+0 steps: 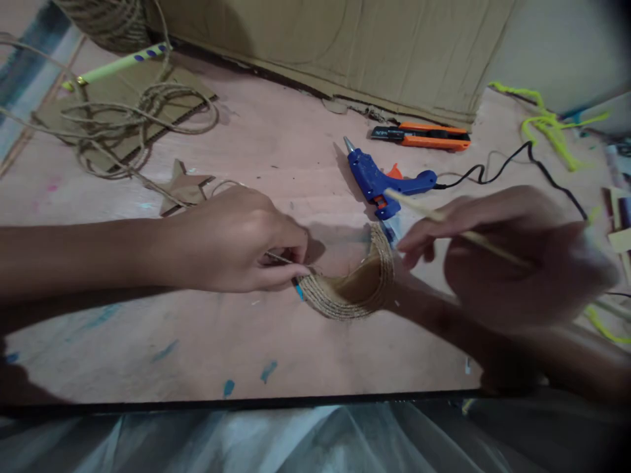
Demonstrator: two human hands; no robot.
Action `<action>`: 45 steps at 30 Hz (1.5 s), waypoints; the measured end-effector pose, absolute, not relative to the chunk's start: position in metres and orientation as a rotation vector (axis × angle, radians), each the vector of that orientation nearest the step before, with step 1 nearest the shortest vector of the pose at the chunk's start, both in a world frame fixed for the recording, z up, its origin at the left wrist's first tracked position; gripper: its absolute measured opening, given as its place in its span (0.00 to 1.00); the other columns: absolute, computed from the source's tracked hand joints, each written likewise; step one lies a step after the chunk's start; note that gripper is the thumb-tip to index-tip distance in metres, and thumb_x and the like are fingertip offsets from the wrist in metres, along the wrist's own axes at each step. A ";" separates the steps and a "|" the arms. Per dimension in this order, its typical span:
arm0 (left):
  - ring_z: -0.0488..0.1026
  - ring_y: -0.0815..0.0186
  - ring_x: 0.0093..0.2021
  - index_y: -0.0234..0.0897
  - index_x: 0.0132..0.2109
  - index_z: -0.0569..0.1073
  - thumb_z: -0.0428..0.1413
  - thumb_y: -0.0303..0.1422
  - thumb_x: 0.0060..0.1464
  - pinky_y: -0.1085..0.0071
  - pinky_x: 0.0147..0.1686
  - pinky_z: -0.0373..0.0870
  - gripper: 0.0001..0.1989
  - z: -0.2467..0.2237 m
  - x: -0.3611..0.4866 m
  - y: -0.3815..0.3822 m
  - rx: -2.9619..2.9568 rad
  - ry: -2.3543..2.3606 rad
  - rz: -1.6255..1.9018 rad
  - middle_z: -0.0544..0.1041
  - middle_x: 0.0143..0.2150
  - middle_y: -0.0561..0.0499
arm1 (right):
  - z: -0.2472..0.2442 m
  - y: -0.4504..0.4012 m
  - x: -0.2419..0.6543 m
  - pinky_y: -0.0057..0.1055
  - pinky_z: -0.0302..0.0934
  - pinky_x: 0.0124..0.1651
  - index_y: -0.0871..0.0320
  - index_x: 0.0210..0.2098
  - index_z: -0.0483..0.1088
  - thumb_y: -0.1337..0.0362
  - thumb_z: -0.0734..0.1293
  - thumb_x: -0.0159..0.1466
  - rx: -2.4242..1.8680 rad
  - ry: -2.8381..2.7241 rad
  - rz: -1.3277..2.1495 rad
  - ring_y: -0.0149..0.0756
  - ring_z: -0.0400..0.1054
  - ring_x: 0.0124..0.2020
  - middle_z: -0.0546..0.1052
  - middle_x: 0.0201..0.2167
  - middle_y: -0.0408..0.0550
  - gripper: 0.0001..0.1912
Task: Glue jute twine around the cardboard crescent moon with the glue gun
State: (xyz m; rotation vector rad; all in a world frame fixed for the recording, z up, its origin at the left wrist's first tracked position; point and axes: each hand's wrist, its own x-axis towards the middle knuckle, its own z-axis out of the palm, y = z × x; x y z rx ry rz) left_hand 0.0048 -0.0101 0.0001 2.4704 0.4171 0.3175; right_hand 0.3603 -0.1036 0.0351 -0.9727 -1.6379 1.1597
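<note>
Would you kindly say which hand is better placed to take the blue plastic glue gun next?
Probably the right hand, nearer the blue glue gun, though holding a thin pale stick; the left hand holds brown twine at the curved twine-wrapped piece.

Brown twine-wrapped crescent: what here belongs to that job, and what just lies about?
Likely in use:
- brown twine-wrapped crescent at left hand
- thin pale stick in right hand
- loose brown twine
- blue glue gun

Apparently lying about:
- orange-black cutter
- tan cardboard star
- bright yellow yarn
</note>
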 end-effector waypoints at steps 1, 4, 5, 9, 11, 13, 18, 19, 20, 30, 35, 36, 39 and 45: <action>0.80 0.66 0.31 0.45 0.46 0.87 0.63 0.40 0.84 0.63 0.34 0.64 0.13 0.000 0.005 -0.010 2.451 0.411 0.316 0.88 0.35 0.55 | 0.029 -0.109 0.348 0.45 0.79 0.33 0.53 0.51 0.93 0.42 0.72 0.87 -0.902 -1.560 1.210 0.45 0.84 0.32 0.91 0.42 0.56 0.25; 0.83 0.64 0.34 0.46 0.46 0.87 0.62 0.41 0.83 0.62 0.36 0.65 0.13 -0.001 0.005 -0.008 2.425 0.422 0.296 0.89 0.37 0.54 | 0.011 -0.126 0.317 0.34 0.75 0.32 0.58 0.48 0.92 0.58 0.71 0.86 -0.784 -1.503 1.265 0.33 0.82 0.29 0.88 0.40 0.50 0.18; 0.84 0.64 0.35 0.46 0.45 0.86 0.63 0.40 0.82 0.62 0.37 0.66 0.12 -0.001 0.006 -0.008 2.417 0.420 0.296 0.90 0.38 0.54 | 0.007 -0.130 0.312 0.31 0.75 0.34 0.58 0.48 0.91 0.60 0.70 0.87 -0.790 -1.547 1.279 0.32 0.81 0.30 0.87 0.38 0.48 0.16; 0.81 0.65 0.33 0.46 0.43 0.84 0.62 0.37 0.81 0.62 0.36 0.64 0.12 0.002 0.007 -0.006 2.392 0.394 0.311 0.86 0.35 0.56 | -0.001 -0.138 0.311 0.28 0.76 0.36 0.57 0.53 0.90 0.61 0.68 0.87 -0.842 -1.617 1.349 0.33 0.83 0.32 0.88 0.36 0.47 0.17; 0.79 0.66 0.31 0.46 0.42 0.83 0.62 0.36 0.81 0.62 0.35 0.62 0.13 0.002 0.007 -0.005 2.388 0.390 0.321 0.85 0.33 0.56 | -0.001 -0.137 0.315 0.29 0.77 0.36 0.57 0.49 0.90 0.62 0.67 0.87 -0.835 -1.640 1.333 0.34 0.83 0.33 0.89 0.36 0.48 0.18; 0.75 0.67 0.29 0.46 0.41 0.83 0.61 0.35 0.80 0.61 0.34 0.60 0.13 -0.001 0.007 -0.005 2.385 0.367 0.379 0.83 0.31 0.57 | -0.001 -0.135 0.316 0.29 0.77 0.36 0.56 0.46 0.90 0.65 0.67 0.85 -0.850 -1.658 1.324 0.35 0.83 0.33 0.88 0.35 0.47 0.18; 0.74 0.68 0.28 0.47 0.42 0.81 0.61 0.35 0.80 0.59 0.34 0.57 0.11 -0.012 0.005 -0.005 2.388 0.350 0.480 0.82 0.32 0.58 | 0.001 -0.134 0.313 0.27 0.75 0.36 0.55 0.45 0.88 0.69 0.65 0.83 -0.871 -1.672 1.322 0.32 0.83 0.32 0.88 0.36 0.45 0.18; 0.74 0.68 0.28 0.47 0.42 0.81 0.61 0.36 0.80 0.59 0.34 0.57 0.11 -0.014 0.005 -0.005 2.388 0.357 0.478 0.83 0.32 0.58 | 0.001 -0.134 0.312 0.27 0.74 0.37 0.55 0.45 0.88 0.70 0.65 0.83 -0.871 -1.685 1.318 0.32 0.82 0.32 0.87 0.35 0.45 0.18; 0.74 0.67 0.28 0.47 0.42 0.82 0.61 0.36 0.79 0.59 0.34 0.57 0.11 -0.015 0.004 -0.005 2.388 0.364 0.475 0.83 0.32 0.58 | 0.002 -0.134 0.312 0.27 0.74 0.37 0.55 0.44 0.88 0.70 0.65 0.83 -0.872 -1.699 1.315 0.32 0.82 0.32 0.87 0.35 0.45 0.17; 0.70 0.68 0.27 0.46 0.42 0.82 0.61 0.41 0.80 0.59 0.33 0.52 0.13 -0.014 0.003 -0.002 2.455 0.409 0.457 0.84 0.32 0.57 | 0.001 -0.133 0.312 0.31 0.75 0.38 0.55 0.49 0.89 0.71 0.66 0.82 -0.870 -1.686 1.302 0.35 0.82 0.34 0.87 0.35 0.45 0.17; 0.70 0.66 0.26 0.47 0.42 0.82 0.61 0.43 0.79 0.58 0.33 0.52 0.13 -0.013 0.003 -0.001 2.447 0.419 0.408 0.84 0.31 0.56 | 0.002 -0.130 0.313 0.30 0.75 0.41 0.55 0.46 0.86 0.73 0.66 0.81 -0.834 -1.751 1.334 0.32 0.80 0.34 0.85 0.36 0.43 0.16; 0.69 0.66 0.26 0.47 0.42 0.82 0.61 0.43 0.79 0.58 0.33 0.52 0.13 -0.013 0.003 -0.001 2.445 0.427 0.397 0.84 0.31 0.55 | 0.002 -0.130 0.313 0.30 0.74 0.41 0.55 0.46 0.86 0.74 0.66 0.81 -0.836 -1.748 1.334 0.32 0.80 0.34 0.85 0.36 0.43 0.16; 0.69 0.66 0.26 0.47 0.42 0.82 0.61 0.44 0.79 0.57 0.33 0.52 0.14 -0.013 0.005 -0.001 2.446 0.447 0.399 0.84 0.30 0.55 | 0.002 -0.130 0.312 0.31 0.73 0.41 0.55 0.49 0.87 0.73 0.65 0.82 -0.843 -1.737 1.318 0.33 0.80 0.35 0.85 0.35 0.43 0.16; 0.70 0.65 0.27 0.47 0.43 0.82 0.61 0.45 0.80 0.58 0.33 0.53 0.14 -0.015 0.004 0.000 2.468 0.449 0.406 0.86 0.33 0.55 | -0.001 -0.129 0.311 0.29 0.72 0.41 0.56 0.47 0.85 0.73 0.65 0.83 -0.783 -1.766 1.325 0.30 0.79 0.34 0.84 0.37 0.44 0.16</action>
